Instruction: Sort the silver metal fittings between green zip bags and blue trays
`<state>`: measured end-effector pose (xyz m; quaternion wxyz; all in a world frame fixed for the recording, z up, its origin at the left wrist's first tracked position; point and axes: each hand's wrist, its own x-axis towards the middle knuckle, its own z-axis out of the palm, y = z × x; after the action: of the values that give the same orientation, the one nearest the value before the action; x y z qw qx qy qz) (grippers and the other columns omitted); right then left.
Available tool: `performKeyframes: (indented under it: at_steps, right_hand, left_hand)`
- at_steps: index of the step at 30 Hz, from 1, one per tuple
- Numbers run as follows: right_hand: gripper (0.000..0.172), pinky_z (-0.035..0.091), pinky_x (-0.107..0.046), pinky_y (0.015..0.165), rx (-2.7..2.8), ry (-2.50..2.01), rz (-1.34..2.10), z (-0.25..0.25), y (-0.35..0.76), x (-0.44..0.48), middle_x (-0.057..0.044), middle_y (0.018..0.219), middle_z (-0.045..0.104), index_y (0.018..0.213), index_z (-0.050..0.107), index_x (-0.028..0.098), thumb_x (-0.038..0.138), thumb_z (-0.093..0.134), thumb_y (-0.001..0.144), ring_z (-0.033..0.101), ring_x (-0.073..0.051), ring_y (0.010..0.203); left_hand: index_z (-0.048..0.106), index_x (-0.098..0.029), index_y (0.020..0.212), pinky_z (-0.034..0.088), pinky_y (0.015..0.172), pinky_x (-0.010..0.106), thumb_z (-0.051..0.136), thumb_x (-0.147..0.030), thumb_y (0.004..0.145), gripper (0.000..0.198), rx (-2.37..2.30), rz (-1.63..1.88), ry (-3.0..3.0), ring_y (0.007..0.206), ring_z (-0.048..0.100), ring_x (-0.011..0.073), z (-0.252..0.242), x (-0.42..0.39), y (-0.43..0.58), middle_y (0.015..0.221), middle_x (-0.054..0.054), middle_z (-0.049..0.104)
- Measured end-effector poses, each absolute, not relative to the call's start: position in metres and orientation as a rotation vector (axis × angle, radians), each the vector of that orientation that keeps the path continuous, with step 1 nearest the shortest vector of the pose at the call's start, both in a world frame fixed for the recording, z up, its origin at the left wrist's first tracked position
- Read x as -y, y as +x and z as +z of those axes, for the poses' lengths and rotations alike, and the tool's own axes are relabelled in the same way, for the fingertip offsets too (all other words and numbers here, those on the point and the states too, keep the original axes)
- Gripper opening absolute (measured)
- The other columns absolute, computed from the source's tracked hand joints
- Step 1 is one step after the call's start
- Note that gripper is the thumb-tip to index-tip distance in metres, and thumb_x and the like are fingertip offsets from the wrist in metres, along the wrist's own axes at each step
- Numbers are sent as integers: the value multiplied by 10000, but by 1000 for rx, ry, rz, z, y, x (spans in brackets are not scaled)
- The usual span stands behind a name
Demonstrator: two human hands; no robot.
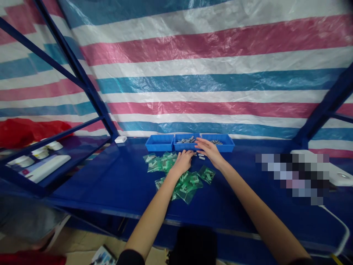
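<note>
My left hand (184, 162) lies low over the table, its fingers slightly apart and bent down by a few small metal pieces (201, 156). Beside it my right hand (209, 150) is raised with the fingers spread, in front of the middle and right blue bins. Grey metal parts lie in the middle bin (179, 146), and smaller parts in the right bin (227, 148). Under and around my left forearm is a pile of green-tinted clear bags (189, 189) with metal parts inside. One such bag (206, 174) lies apart, below my right hand.
A third blue bin (160, 148) stands at the left of the row. A small white box (120, 139) is near the left post. At the right lie a white device (338, 173) and a cable (338, 221). Blue frame posts flank the blue table (116, 184).
</note>
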<state>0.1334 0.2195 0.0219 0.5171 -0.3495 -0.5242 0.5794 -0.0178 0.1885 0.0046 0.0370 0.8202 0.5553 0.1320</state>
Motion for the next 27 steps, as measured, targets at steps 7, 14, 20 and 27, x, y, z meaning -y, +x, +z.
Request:
performKeyframes:
  at_steps: [7,14,20,27]
  right_hand:
    - [177,531,-248,605,1406,-1082,1064,3,135,-223,-53,757,705,804,704,151,220,607,672,655,-172,700]
    - [208,525,-258,629,1585,-1103,958,-10,139,-228,-55,772,714,842,713,154,235,603,685,652,-157,631]
    - [187,491,-243,535,1804,-1025,987,-16,138,-226,-14,721,705,788,720,186,292,580,722,592,-123,492]
    - [266,496,-259,558,1666,-907,1126,-15,135,-225,-37,755,697,841,692,145,302,665,628,595,-124,523]
  left_hand:
    - [603,-215,936,361,885,406,525,-251,824,141,-1803,463,2452,997,470,236,7,-189,-15,971,50,560]
    - [602,-220,844,360,877,417,575,-283,759,110,-1836,569,2333,965,486,228,9,-187,-14,910,23,571]
    - [629,-208,844,389,818,345,559,-307,787,134,-1834,740,2235,906,506,206,16,-188,-17,861,30,581]
    - [641,-185,816,419,753,267,561,-272,784,123,-1637,1106,2058,790,534,153,15,-195,-16,796,20,615]
